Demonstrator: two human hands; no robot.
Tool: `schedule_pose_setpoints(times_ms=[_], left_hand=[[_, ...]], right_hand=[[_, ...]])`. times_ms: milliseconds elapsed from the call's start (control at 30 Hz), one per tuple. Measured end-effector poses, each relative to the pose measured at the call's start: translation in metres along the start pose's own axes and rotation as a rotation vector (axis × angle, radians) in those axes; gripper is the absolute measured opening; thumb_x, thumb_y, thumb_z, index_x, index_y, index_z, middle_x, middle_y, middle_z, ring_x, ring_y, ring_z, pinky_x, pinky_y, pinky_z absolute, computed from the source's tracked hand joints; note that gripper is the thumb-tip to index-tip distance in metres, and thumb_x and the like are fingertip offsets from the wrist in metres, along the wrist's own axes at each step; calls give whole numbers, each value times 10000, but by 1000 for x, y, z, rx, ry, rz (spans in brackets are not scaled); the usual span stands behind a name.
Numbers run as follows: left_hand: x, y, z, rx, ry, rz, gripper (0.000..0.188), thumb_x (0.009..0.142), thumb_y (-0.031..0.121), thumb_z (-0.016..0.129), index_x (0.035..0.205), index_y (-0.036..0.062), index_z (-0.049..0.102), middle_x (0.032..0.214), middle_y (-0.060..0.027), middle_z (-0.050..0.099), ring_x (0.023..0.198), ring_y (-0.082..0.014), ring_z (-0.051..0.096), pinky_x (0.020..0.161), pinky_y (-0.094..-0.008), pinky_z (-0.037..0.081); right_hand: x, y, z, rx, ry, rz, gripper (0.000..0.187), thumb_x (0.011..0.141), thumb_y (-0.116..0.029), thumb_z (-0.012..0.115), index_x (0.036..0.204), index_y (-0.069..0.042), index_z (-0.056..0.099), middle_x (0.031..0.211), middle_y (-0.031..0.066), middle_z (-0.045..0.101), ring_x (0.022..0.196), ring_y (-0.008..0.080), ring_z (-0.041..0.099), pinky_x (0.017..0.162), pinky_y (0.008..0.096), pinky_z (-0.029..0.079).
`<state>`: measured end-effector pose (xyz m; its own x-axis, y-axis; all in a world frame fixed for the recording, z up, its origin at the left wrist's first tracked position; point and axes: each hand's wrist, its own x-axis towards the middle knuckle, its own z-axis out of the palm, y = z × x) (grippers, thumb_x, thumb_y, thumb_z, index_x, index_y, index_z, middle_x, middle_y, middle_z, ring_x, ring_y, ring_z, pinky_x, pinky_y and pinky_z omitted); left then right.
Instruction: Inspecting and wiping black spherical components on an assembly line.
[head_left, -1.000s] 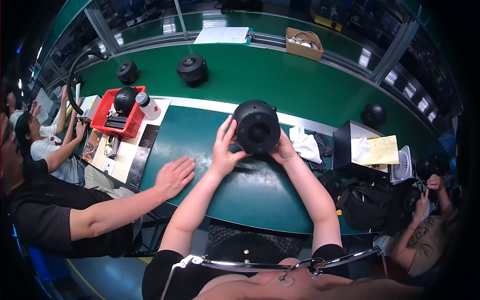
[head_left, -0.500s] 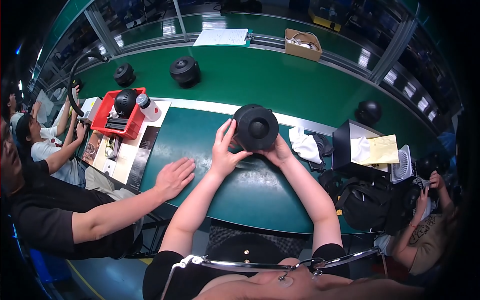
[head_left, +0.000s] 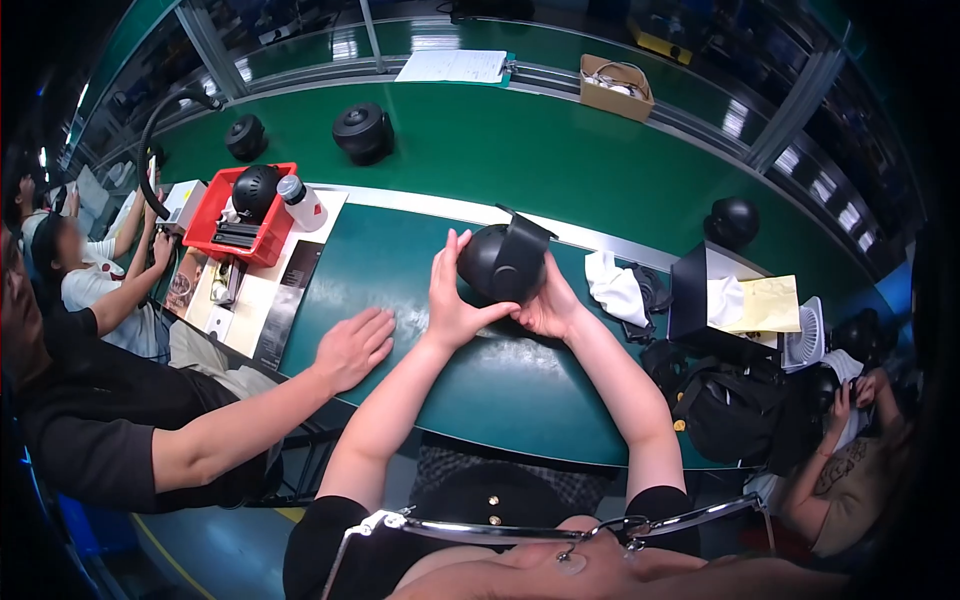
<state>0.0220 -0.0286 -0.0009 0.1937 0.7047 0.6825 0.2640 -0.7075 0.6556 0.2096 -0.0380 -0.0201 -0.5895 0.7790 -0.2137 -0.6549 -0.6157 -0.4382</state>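
I see the left hand [head_left: 453, 308] and right hand [head_left: 550, 306] have turned the black round device [head_left: 497, 264]: its circular face pointed at me before, a curved band shows now. The left cups it, thumb spread wide; the right clasps its other side, over the green table [head_left: 510, 400], near a white cloth [head_left: 614, 290].

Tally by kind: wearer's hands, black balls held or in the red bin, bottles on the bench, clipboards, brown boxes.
Wearer's hands: 2 (left hand, right hand)
Black balls: 2 (held ball, binned ball in the red bin)
Bottle: 1
Clipboard: 1
Brown box: 1
Total: 7
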Motion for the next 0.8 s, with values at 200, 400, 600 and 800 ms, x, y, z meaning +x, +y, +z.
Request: schedule_pose_setpoints(times_ms=[200,400,600,800], left_hand=[[4,3,-2,1,18,-31,1090,527,361,858,1383,-5,291,1285,-175,469,1132,-314,472,965,-405,393],[6,-1,-5,44,-62,-10,880,538,374,841,1245,19,457,1267,-173,440,1141,-339,467,960,-416,400],[3,-1,2,5,71,-174,623,557,177,822,1086,1,546,1131,-151,534,1064,-303,540,900,-380,446],[-3,-3,3,-74,49,-57,573,539,139,790,1047,5,561,1155,-155,544,1172,-335,494,1008,-443,362]], right_hand=[[5,4,-24,-96,9,141,941,765,-810,221,1189,-13,487,770,190,653,608,267,669,457,300,561],[1,0,-2,-311,329,48,944,759,-823,207,1073,-1,547,722,159,644,572,234,650,471,294,543],[-32,-34,22,-1517,618,-182,556,849,-484,568,1073,22,622,762,131,668,653,187,654,614,319,518],[-96,-65,16,-2352,883,-257,491,552,-205,791,1030,-175,682,1367,85,451,1389,342,128,1076,632,80]])
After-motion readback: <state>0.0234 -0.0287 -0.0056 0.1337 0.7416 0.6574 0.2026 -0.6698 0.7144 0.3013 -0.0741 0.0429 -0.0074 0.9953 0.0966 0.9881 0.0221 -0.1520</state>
